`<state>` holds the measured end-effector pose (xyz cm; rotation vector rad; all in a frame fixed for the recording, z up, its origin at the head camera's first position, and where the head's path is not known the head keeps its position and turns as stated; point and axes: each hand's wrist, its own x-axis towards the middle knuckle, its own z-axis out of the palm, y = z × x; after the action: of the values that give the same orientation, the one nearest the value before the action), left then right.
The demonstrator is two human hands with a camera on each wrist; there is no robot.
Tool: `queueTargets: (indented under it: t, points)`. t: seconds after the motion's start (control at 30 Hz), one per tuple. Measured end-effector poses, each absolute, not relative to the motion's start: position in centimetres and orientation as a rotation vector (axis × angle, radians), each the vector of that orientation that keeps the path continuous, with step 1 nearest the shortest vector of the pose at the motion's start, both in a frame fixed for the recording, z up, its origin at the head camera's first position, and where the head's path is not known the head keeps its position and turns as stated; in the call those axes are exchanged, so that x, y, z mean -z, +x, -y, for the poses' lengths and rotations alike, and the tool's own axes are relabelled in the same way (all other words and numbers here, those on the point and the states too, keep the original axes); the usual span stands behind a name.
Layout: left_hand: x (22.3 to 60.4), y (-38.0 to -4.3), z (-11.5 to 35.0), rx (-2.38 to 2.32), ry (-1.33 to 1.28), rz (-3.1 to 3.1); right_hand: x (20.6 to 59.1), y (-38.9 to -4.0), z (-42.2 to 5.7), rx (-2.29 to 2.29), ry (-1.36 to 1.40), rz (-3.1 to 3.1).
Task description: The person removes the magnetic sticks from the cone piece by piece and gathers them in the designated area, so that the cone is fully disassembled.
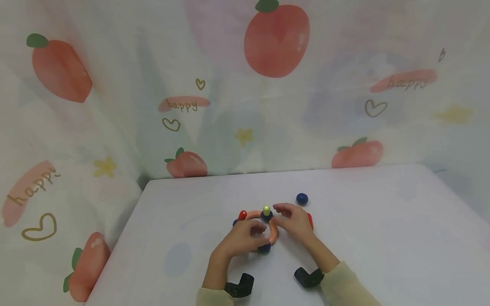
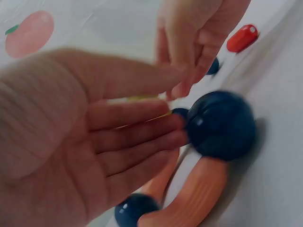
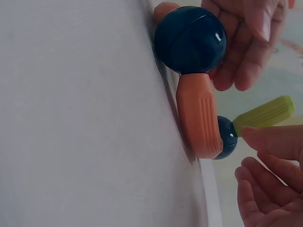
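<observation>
Curved orange rods [image 1: 273, 231] and dark blue balls form a ring on the table. At its near side sits one blue ball [image 2: 221, 125]; my left hand [image 1: 242, 240] is beside it, fingers fairly straight, fingertips at or very near the ball. A yellow-green stick [image 3: 265, 115] stands up from the far blue ball [image 1: 266, 216]. My right hand [image 1: 294, 223] hovers just right of that stick with loosely bent fingers. Its thumb overlaps the stick's base in the right wrist view; contact is unclear. A red stick [image 1: 242, 215] rises at the ring's left, partly behind my left hand.
Beyond my right hand lies a loose blue ball [image 1: 302, 199]. A red stick [image 2: 243, 39] rests on the white table [image 1: 383, 238] to the right of that hand. Behind the table hangs a fruit-printed cloth [image 1: 275, 119].
</observation>
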<state>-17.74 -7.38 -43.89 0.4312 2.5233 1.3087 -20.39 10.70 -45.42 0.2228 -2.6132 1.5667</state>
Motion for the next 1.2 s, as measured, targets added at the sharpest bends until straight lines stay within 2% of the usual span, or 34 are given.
queueTargets:
  t: [0.2,0.4,0.87,1.2]
  points:
    - [44.1,-17.3,4.8,-1.413,0.192,-2.751,45.6,-20.7,-10.8,-1.579,0.293,2.635]
    - [44.6,-17.0,3.2,-1.346,0.104,-2.999,45.7,-20.9,-10.6,-1.617,0.308,2.652]
    - [45.0,-16.7,4.2,-1.276,0.068,-3.119,45.9,-19.3,-9.7,-1.531,0.325,2.694]
    - [45.4,-17.2,4.3,-1.215,0.055,-3.151,46.2,-19.5,-9.8,-1.486,0.647,2.605]
